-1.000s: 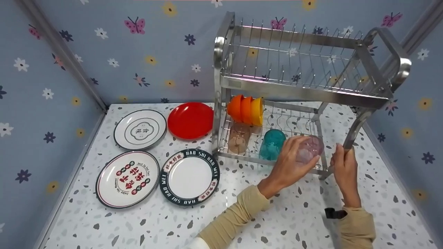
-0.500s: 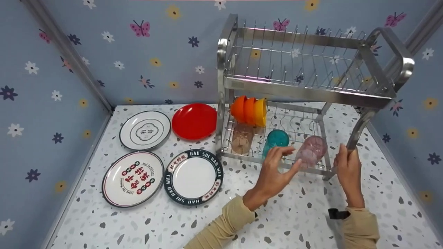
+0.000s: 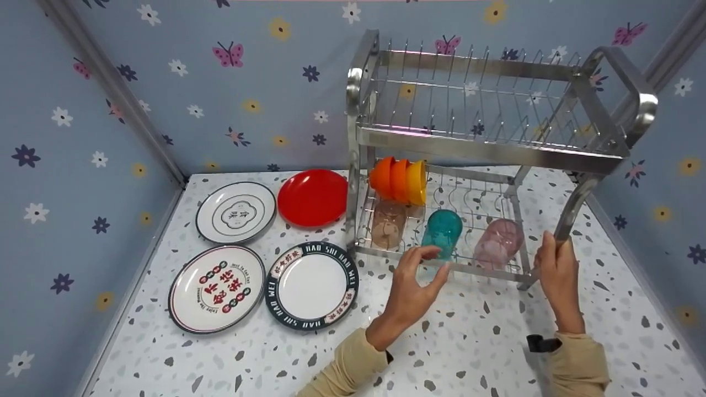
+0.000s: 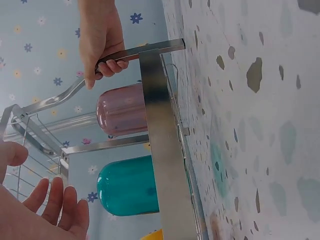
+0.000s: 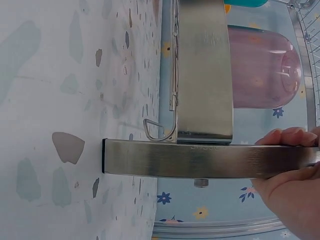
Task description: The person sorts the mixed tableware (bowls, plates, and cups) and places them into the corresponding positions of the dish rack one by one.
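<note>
A two-tier metal dish rack (image 3: 485,149) stands at the right. My right hand (image 3: 560,278) grips its front right leg, fingers curled round the metal in the right wrist view. My left hand (image 3: 411,289) holds nothing; its fingers are spread and loosely bent in front of the lower tier, near the teal glass (image 3: 443,229). On that tier a pink glass (image 3: 499,242) stands upside down at the right, the teal one is in the middle, and a brown glass (image 3: 389,225) is at the left. Orange and yellow bowls (image 3: 398,181) lie nested on their sides behind the brown glass.
Left of the rack lie a red plate (image 3: 313,198), a white plate with a grey emblem (image 3: 236,212), a white plate with red characters (image 3: 217,289) and a dark-rimmed plate (image 3: 311,285). Patterned walls (image 3: 265,82) enclose the speckled table (image 3: 458,342).
My left hand has let go of the pink glass, which now stands on the lower tier, and has drawn back to the left. The right hand keeps its grip on the rack leg.
</note>
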Motion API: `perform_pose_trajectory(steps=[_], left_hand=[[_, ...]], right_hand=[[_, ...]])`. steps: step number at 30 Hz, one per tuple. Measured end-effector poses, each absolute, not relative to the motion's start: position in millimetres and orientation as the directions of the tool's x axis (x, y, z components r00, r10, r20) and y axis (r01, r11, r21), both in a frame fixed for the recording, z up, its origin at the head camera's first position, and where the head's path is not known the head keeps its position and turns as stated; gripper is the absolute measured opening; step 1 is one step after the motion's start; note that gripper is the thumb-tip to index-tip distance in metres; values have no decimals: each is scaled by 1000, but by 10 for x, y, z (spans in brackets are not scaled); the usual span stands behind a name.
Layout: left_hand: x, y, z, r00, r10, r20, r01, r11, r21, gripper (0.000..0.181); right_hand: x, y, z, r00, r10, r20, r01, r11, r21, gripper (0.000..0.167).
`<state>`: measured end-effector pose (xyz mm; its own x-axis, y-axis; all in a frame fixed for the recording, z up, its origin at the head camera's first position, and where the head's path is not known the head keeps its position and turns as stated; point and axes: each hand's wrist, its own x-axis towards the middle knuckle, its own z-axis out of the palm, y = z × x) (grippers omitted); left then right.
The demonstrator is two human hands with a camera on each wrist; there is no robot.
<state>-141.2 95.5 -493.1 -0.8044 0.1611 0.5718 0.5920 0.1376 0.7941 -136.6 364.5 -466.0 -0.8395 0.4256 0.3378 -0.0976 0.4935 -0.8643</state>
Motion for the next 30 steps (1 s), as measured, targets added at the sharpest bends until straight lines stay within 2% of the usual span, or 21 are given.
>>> perform_pose_trajectory(steps=[8, 16, 30], left_hand=[[-1373, 682, -4977, -832, 83, 549, 554, 183, 812, 28], [-1300, 319, -5095, -892, -33, 452, 430, 248, 868, 31], [-1255, -92, -5283, -887, -186, 423, 350, 327, 878, 33]], right_hand=[[-1491, 3832, -4930, -828, 432, 357, -103, 509, -855, 32], [-1494, 3843, -4967, -829, 448, 336, -87, 489, -868, 33], [-1491, 3851, -4961, -829, 449, 334, -73, 506, -859, 34]])
